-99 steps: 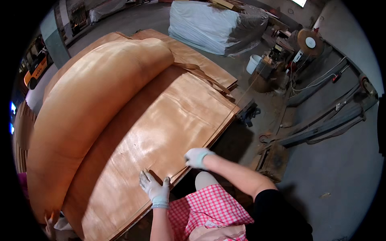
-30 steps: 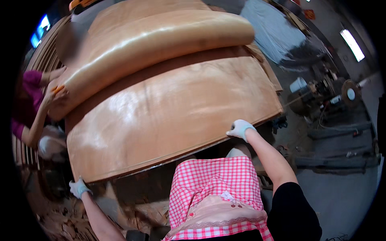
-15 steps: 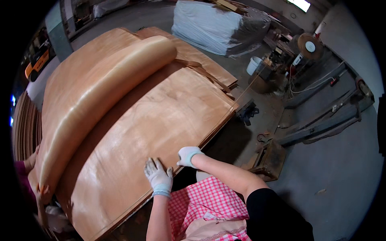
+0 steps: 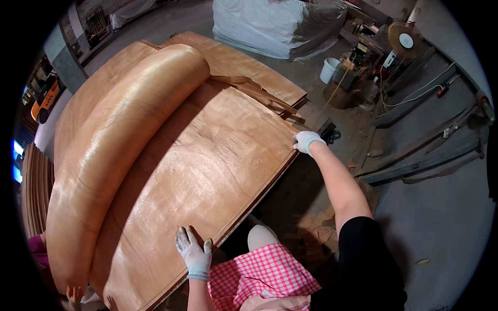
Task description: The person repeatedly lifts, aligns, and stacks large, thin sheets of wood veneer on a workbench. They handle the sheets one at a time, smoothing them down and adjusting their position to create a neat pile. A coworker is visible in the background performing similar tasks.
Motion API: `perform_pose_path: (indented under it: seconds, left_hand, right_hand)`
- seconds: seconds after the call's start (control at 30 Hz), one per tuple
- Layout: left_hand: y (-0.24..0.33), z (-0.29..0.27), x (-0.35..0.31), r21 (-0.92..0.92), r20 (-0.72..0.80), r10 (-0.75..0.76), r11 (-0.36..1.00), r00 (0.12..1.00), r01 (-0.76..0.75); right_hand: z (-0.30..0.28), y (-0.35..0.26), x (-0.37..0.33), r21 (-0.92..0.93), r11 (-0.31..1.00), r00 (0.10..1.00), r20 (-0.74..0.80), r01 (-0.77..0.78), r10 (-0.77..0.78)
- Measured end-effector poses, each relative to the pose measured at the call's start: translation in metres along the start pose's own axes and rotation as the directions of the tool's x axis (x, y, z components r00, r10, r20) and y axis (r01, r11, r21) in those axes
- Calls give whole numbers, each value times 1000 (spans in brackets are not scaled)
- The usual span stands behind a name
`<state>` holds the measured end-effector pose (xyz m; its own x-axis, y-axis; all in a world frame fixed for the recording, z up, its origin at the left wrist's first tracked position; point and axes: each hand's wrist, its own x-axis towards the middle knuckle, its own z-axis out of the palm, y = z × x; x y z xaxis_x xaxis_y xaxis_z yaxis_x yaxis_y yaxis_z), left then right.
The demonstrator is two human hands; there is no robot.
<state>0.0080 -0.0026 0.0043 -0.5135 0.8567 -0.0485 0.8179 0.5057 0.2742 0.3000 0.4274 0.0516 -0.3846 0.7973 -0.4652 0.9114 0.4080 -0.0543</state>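
A broad, thin sheet of wood veneer (image 4: 207, 160) lies on top of a stack in front of me. My left hand (image 4: 194, 255), in a white glove with dirty fingertips, rests on it near the front edge with fingers spread. At the sheet's right corner, my right hand (image 4: 307, 142), also gloved, has its fingers closed round the edge. Another veneer sheet (image 4: 129, 111) is curled back in a long roll across the left half of the stack. Another person's hand (image 4: 74, 293) touches the roll's near end at lower left.
Narrow veneer strips (image 4: 259, 93) stick out at the stack's far right. Beyond stand a plastic-wrapped pile (image 4: 270, 28), a white bucket (image 4: 329, 70) and a machine with a round wheel (image 4: 403, 40). A metal frame (image 4: 430, 155) is at right. Thin sheets (image 4: 37, 192) stand at far left.
My right hand has moved forward and right along the edge to the sheet's corner. My left hand stays flat on the sheet. The curled sheet's roll looks wider, and the view has shifted.
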Motion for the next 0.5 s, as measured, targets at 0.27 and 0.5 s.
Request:
perform_pose_path:
  seconds: [0.27, 0.5]
  left_hand:
    - [11, -7, 0, -153, -155, 2, 988, 988, -26]
    - [62, -38, -43, -526, -332, 76, 813, 940, -251]
  right_hand:
    - [51, 7, -26, 624, 778, 819, -407, -73, 404]
    - [105, -171, -193, 778, 418, 881, -380, 470, -283]
